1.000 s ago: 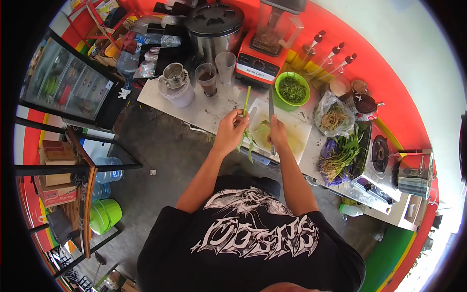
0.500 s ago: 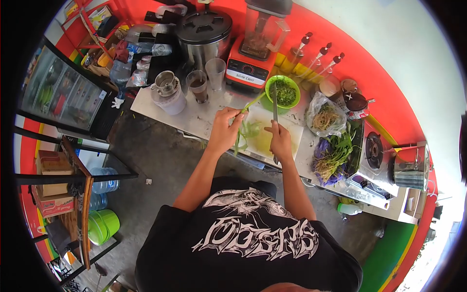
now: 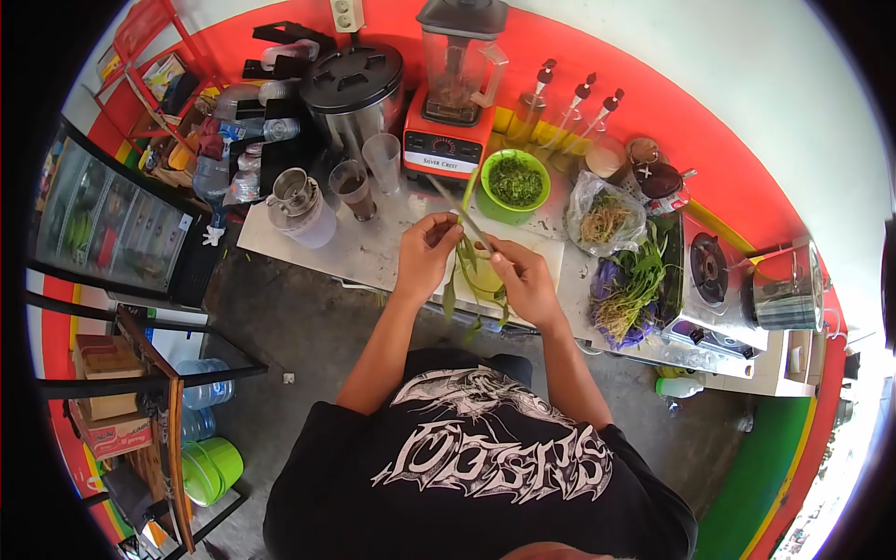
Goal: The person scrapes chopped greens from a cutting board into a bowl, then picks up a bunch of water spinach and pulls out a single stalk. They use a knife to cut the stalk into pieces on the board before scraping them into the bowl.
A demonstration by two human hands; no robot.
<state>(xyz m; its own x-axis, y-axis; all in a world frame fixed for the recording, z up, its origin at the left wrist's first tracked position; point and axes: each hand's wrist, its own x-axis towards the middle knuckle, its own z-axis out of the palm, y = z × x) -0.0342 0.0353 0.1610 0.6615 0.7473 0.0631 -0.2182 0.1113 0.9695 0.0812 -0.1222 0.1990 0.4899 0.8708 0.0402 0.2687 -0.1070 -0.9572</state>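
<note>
Over the counter's front part, my left hand [image 3: 428, 250] is closed on a green leafy stalk [image 3: 469, 254], its leaves hanging below the fingers. My right hand [image 3: 525, 277] grips a knife [image 3: 464, 217], whose blade points up and left across the stalk. Its fingers are close to the leaves. Beneath both hands lies a pale cutting board [image 3: 544, 262], partly hidden. Just behind the board stands a green bowl [image 3: 514, 185] with chopped greens. A bundle of leafy greens with roots [image 3: 631, 291] and a plastic bag of roots [image 3: 604, 220] are to the right.
A red blender [image 3: 448, 135], plastic cups [image 3: 353, 189] and a white container [image 3: 305, 220] stand along the counter [image 3: 266, 231]. Pump bottles [image 3: 564, 112] line the back. At the right are a stove [image 3: 710, 271] and a metal pot [image 3: 783, 295].
The knife has swung from upright over the bowl to a leftward slant by the stalk. My right hand has come closer to my left. The camera view has shifted slightly.
</note>
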